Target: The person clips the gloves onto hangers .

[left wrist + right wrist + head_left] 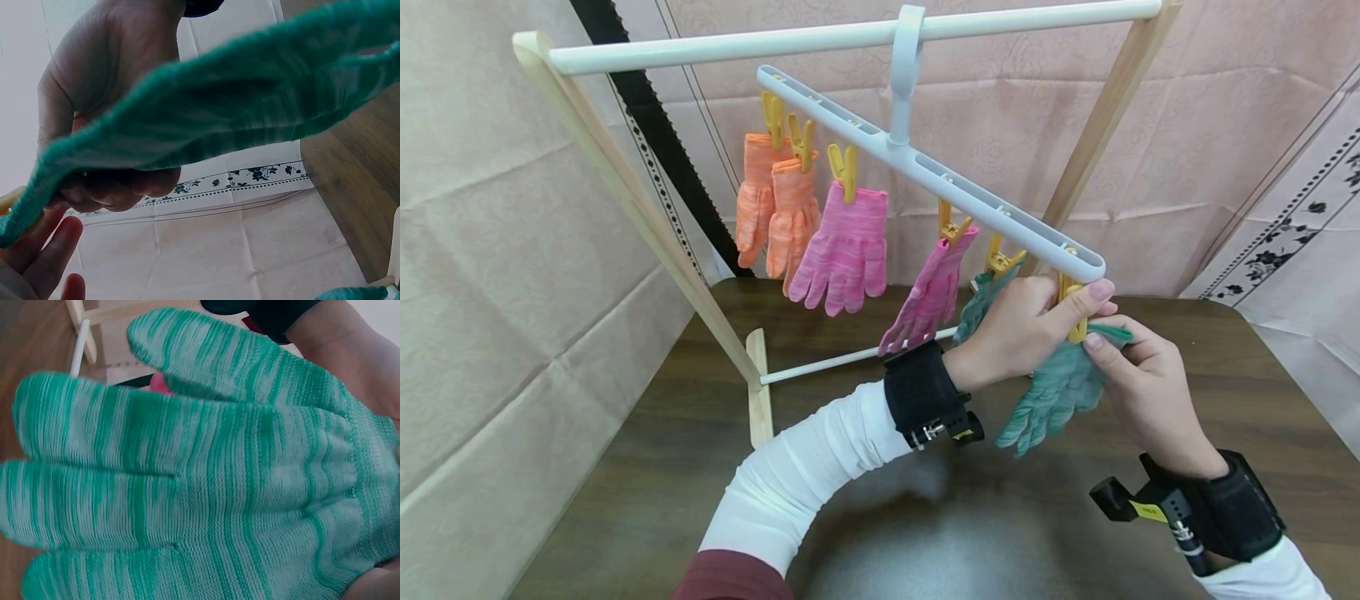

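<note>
A green striped knit glove (1056,387) hangs at the near end of a pale blue clip hanger (925,167), its fingers pointing down. My left hand (1018,329) pinches the yellow clip (1077,325) at that end, its thumb on the clip. With thumb and fingers my right hand (1150,392) holds the glove's cuff beside the clip. The left wrist view shows the cuff edge-on, with my right hand (112,75) behind it. In the right wrist view the glove (219,462) fills most of the picture. A second green glove (988,300) is partly hidden behind my left hand.
Two orange gloves (793,217) and two pink gloves (846,246) hang from other yellow clips along the hanger. Its hook (907,58) goes over the white rod (737,46) of a wooden-legged stand (647,217) on a brown table (647,475). Patterned cloth (1000,108) hangs behind.
</note>
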Action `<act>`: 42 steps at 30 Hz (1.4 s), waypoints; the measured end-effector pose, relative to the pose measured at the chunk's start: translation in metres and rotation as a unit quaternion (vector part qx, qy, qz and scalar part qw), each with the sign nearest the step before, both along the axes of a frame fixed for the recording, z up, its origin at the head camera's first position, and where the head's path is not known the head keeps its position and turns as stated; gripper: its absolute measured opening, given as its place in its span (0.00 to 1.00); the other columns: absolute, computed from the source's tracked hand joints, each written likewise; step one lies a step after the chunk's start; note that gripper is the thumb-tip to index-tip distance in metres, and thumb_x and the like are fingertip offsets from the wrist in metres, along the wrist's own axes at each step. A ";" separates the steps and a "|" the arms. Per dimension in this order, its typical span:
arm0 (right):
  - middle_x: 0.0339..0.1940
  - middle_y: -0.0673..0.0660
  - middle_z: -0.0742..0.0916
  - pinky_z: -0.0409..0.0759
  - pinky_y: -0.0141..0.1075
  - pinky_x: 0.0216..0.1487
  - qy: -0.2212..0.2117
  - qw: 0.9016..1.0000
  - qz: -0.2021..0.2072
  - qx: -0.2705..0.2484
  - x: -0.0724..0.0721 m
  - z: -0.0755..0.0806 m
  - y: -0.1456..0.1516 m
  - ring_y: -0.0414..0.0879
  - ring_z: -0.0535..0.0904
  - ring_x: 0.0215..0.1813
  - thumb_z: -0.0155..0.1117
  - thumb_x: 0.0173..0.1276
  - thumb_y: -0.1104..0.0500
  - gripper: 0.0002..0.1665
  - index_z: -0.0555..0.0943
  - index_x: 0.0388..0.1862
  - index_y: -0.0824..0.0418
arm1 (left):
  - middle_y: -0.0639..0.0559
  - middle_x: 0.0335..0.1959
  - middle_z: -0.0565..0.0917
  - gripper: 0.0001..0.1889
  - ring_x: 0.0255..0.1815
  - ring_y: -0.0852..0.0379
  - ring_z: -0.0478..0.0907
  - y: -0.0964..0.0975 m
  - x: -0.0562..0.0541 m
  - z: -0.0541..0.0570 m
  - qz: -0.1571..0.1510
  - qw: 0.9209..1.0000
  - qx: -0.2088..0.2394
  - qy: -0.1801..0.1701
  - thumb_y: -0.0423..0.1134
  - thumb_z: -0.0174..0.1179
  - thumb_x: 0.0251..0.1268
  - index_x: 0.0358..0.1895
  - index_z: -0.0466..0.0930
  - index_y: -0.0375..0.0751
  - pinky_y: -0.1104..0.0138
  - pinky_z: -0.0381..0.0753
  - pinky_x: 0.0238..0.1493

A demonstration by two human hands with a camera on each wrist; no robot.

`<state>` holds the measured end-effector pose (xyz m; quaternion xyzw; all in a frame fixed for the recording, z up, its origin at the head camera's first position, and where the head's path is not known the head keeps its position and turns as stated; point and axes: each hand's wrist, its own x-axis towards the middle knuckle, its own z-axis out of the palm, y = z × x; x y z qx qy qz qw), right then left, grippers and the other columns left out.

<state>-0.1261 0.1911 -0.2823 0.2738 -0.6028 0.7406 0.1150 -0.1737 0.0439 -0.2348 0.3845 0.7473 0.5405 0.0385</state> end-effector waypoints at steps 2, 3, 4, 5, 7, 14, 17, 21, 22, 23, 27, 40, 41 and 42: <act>0.36 0.53 0.82 0.76 0.26 0.36 0.001 1.000 0.017 -0.018 -0.001 0.000 -0.001 0.38 0.77 0.36 0.39 0.66 0.75 0.16 0.74 0.44 0.70 | 0.51 0.42 0.83 0.17 0.41 0.73 0.77 0.000 0.000 0.000 0.002 1.000 0.001 0.000 0.45 0.43 0.67 0.50 0.71 0.39 0.80 0.73 0.37; 0.35 0.53 0.82 0.76 0.26 0.36 0.001 0.999 0.021 -0.024 -0.001 0.000 -0.001 0.38 0.78 0.36 0.39 0.66 0.75 0.16 0.74 0.44 0.70 | 0.52 0.42 0.83 0.17 0.40 0.73 0.77 0.000 0.000 0.001 0.006 1.000 0.000 0.002 0.45 0.43 0.67 0.50 0.71 0.39 0.79 0.74 0.35; 0.35 0.53 0.82 0.76 0.26 0.36 0.002 1.000 0.018 -0.025 -0.001 0.001 -0.002 0.38 0.78 0.36 0.39 0.66 0.75 0.16 0.74 0.44 0.70 | 0.52 0.42 0.83 0.17 0.38 0.73 0.78 -0.001 0.000 0.001 0.009 1.000 0.000 0.004 0.45 0.43 0.67 0.50 0.72 0.39 0.78 0.74 0.33; 0.35 0.52 0.82 0.76 0.25 0.35 0.002 1.000 0.009 -0.021 -0.001 0.002 -0.003 0.38 0.78 0.35 0.39 0.66 0.74 0.16 0.75 0.44 0.69 | 0.52 0.40 0.84 0.17 0.35 0.72 0.78 -0.001 0.000 0.001 0.012 1.000 -0.001 0.008 0.46 0.43 0.67 0.49 0.73 0.39 0.76 0.74 0.30; 0.34 0.53 0.82 0.76 0.25 0.35 0.004 1.000 0.007 -0.027 -0.001 0.003 -0.004 0.38 0.78 0.35 0.40 0.66 0.75 0.15 0.75 0.44 0.70 | 0.53 0.34 0.84 0.17 0.29 0.70 0.77 -0.002 -0.001 0.001 0.017 1.000 -0.002 0.013 0.46 0.43 0.68 0.48 0.74 0.39 0.74 0.74 0.25; 0.35 0.52 0.83 0.76 0.25 0.35 0.016 0.999 -0.034 -0.023 -0.001 0.005 -0.006 0.38 0.78 0.35 0.43 0.64 0.75 0.15 0.76 0.43 0.68 | 0.54 0.16 0.67 0.13 0.18 0.63 0.65 -0.002 -0.001 0.002 0.025 0.999 -0.012 0.020 0.47 0.48 0.64 0.43 0.73 0.42 0.75 0.64 0.18; 0.39 0.53 0.82 0.76 0.24 0.37 0.022 0.999 -0.037 -0.023 -0.001 0.004 -0.005 0.38 0.78 0.37 0.43 0.64 0.75 0.17 0.74 0.48 0.69 | 0.54 0.25 0.75 0.14 0.25 0.65 0.69 -0.001 0.000 0.003 0.027 0.999 -0.010 0.022 0.47 0.51 0.62 0.46 0.72 0.43 0.77 0.67 0.24; 0.41 0.52 0.82 0.75 0.24 0.38 0.019 0.998 -0.053 -0.005 0.000 0.003 -0.004 0.37 0.77 0.38 0.45 0.64 0.74 0.19 0.73 0.52 0.68 | 0.53 0.40 0.80 0.18 0.33 0.67 0.73 -0.001 0.000 0.001 0.026 0.999 -0.011 0.025 0.46 0.53 0.60 0.52 0.69 0.42 0.78 0.72 0.31; 0.41 0.52 0.82 0.75 0.24 0.37 0.017 0.998 -0.056 -0.001 0.001 0.003 -0.004 0.36 0.77 0.38 0.45 0.64 0.74 0.19 0.73 0.52 0.68 | 0.54 0.43 0.79 0.19 0.35 0.68 0.74 -0.001 0.000 0.000 0.027 0.999 -0.013 0.026 0.46 0.53 0.60 0.53 0.68 0.42 0.78 0.72 0.32; 0.40 0.51 0.82 0.75 0.24 0.37 0.013 0.998 -0.060 0.003 0.001 0.003 -0.003 0.36 0.76 0.37 0.45 0.64 0.74 0.18 0.73 0.52 0.68 | 0.54 0.44 0.79 0.20 0.35 0.69 0.74 -0.001 0.000 0.000 0.028 0.999 -0.017 0.026 0.47 0.54 0.60 0.53 0.67 0.43 0.79 0.72 0.33; 0.38 0.50 0.82 0.74 0.23 0.36 0.000 0.997 -0.073 0.022 0.002 0.002 -0.001 0.36 0.75 0.37 0.46 0.64 0.73 0.17 0.75 0.49 0.66 | 0.56 0.42 0.80 0.21 0.37 0.71 0.74 0.000 -0.001 -0.002 0.026 0.999 -0.035 0.021 0.48 0.54 0.59 0.54 0.67 0.46 0.79 0.71 0.35; 0.41 0.50 0.81 0.75 0.24 0.39 -0.023 0.997 -0.071 0.033 0.004 -0.008 0.008 0.36 0.76 0.41 0.44 0.65 0.72 0.18 0.72 0.53 0.66 | 0.55 0.51 0.77 0.23 0.49 0.68 0.73 -0.002 -0.005 -0.014 0.011 0.998 -0.057 0.004 0.48 0.54 0.59 0.57 0.64 0.46 0.77 0.71 0.44; 0.41 0.50 0.81 0.75 0.24 0.38 -0.027 0.996 -0.072 0.034 0.004 -0.009 0.009 0.36 0.76 0.40 0.44 0.65 0.72 0.18 0.72 0.53 0.65 | 0.55 0.50 0.77 0.23 0.48 0.68 0.73 -0.003 -0.005 -0.016 0.007 0.998 -0.057 0.003 0.48 0.54 0.59 0.56 0.64 0.46 0.78 0.71 0.44; 0.41 0.50 0.81 0.75 0.24 0.39 -0.030 0.996 -0.074 0.034 0.004 -0.010 0.010 0.36 0.76 0.40 0.44 0.65 0.72 0.18 0.72 0.53 0.65 | 0.55 0.49 0.77 0.23 0.47 0.68 0.73 -0.003 -0.005 -0.017 0.004 0.998 -0.057 0.003 0.48 0.54 0.59 0.56 0.64 0.45 0.78 0.71 0.43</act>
